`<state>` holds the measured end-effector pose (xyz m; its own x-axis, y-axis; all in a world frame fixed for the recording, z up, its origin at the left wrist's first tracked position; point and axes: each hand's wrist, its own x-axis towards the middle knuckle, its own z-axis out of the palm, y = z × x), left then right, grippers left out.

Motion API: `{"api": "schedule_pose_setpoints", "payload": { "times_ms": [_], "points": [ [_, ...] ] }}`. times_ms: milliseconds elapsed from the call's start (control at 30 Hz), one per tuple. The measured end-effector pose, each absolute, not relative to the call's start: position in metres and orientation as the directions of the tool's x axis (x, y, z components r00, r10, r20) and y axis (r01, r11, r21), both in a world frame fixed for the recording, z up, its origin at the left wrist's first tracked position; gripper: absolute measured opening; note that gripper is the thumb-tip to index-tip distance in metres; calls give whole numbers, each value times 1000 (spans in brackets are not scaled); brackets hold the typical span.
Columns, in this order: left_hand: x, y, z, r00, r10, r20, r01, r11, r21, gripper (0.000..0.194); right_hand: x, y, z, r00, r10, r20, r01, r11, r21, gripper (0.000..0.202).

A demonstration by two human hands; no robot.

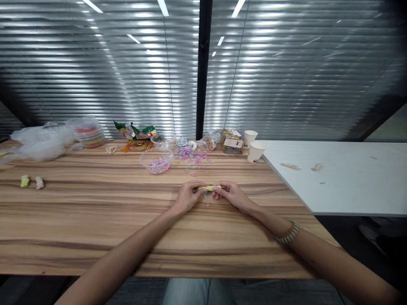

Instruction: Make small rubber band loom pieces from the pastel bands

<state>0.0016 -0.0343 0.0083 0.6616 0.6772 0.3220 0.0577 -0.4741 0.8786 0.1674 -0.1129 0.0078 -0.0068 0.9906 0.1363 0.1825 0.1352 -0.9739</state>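
Note:
Both of my hands meet near the middle of a wooden table [95, 220]. My left hand [187, 195] and my right hand [229, 195] each pinch one end of a thin yellow-green strip [210, 187], held level just above the wood. A beaded bracelet [288, 233] circles my right wrist. A few tiny coloured bits lie on the table under the strip. Just beyond my hands stands a clear bowl [156, 160] holding pastel coloured bits, with more of them scattered [194, 160] beside it.
Along the back edge lie clear plastic bags [40, 142], a stack of lidded tubs [89, 131], snack packets [136, 132] and two paper cups [254, 151]. Two small lumps [31, 182] lie at the left. A white table [343, 178] adjoins on the right.

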Motion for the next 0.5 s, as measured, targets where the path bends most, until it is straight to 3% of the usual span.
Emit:
{"api": "schedule_pose_setpoints", "payload": {
  "times_ms": [167, 500],
  "points": [
    [3, -33, 8, 706, 688, 169, -68, -172, 983, 27, 170, -113, 4, -54, 989, 139, 16, 140, -990, 24],
    [2, -31, 9, 727, 683, 67, -24, -73, 997, 29, 172, -112, 2, -65, 994, 85, -35, 83, -996, 24]
  ]
}}
